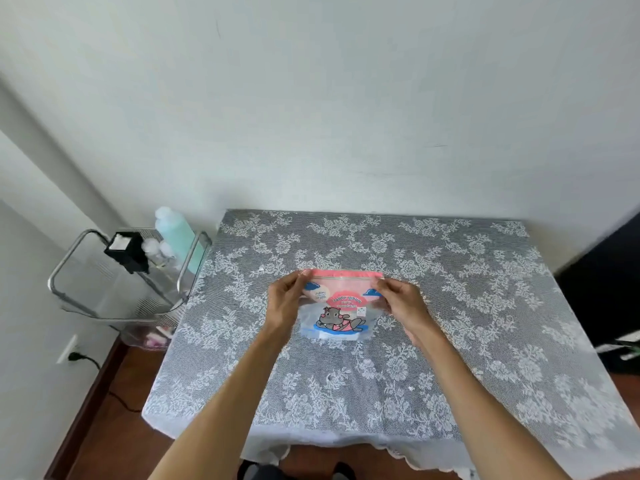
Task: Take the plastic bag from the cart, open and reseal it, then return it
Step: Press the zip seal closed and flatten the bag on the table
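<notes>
A clear plastic bag [341,306] with a pink zip strip along its top and a cartoon hippo print is held up over the middle of the table [450,341]. My left hand [285,301] pinches the bag's top left corner. At the top right corner, my right hand [401,299] pinches the strip. Whether the zip strip is open or sealed cannot be told. The metal cart [86,278] stands left of the table, against the wall.
On the cart sit a mint-green bottle [180,237], a black box [126,251] and some small clear containers. A lace cloth covers the table. A dark piece of furniture [609,289] stands at the right. A wall socket with a black cable [74,355] is low left.
</notes>
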A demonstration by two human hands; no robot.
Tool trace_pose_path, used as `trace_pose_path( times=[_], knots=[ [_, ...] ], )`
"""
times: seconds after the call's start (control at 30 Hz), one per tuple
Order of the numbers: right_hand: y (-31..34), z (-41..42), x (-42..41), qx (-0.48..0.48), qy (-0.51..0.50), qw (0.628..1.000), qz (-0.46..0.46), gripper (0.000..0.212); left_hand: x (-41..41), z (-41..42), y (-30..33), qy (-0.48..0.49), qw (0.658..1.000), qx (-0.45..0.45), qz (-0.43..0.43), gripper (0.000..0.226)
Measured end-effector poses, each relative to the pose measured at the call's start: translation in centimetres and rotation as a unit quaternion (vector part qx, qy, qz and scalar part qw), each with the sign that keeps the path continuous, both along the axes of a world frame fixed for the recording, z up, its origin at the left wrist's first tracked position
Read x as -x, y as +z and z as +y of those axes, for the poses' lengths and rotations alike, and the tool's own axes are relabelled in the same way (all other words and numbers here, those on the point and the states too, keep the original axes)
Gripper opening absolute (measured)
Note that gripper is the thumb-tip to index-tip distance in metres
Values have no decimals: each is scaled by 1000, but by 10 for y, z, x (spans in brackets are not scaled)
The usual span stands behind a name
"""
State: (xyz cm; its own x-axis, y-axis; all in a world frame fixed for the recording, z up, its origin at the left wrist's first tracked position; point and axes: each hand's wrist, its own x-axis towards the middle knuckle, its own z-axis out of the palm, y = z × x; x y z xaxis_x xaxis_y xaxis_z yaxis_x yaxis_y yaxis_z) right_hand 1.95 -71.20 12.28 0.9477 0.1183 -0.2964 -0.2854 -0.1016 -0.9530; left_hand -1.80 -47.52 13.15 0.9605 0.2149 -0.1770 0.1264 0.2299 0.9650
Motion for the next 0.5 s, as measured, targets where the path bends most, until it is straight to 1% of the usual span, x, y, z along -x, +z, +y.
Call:
trace_pose_path(
  times=[0.1,0.23,0.37,0.47,0.5],
  knots=[
    [3,6,1,13,-20,999,-22,37,0,1,-3,14,1000,2,0,19],
    [8,10,2,-9,-34,999,-24,34,-1,5,-4,7,1000,-5,-1,24],
    [9,14,1,-41,-54,997,-27,24,-4,7,-2,5,1000,-27,-2,29],
    [10,14,1,-44,-63,996,-44,31,-4,7,0,-21,1000,-14,11,42],
    [10,14,1,-45,-68,996,-46,33,-4,8,0,-31,999,-4,14,42]
  ],
)
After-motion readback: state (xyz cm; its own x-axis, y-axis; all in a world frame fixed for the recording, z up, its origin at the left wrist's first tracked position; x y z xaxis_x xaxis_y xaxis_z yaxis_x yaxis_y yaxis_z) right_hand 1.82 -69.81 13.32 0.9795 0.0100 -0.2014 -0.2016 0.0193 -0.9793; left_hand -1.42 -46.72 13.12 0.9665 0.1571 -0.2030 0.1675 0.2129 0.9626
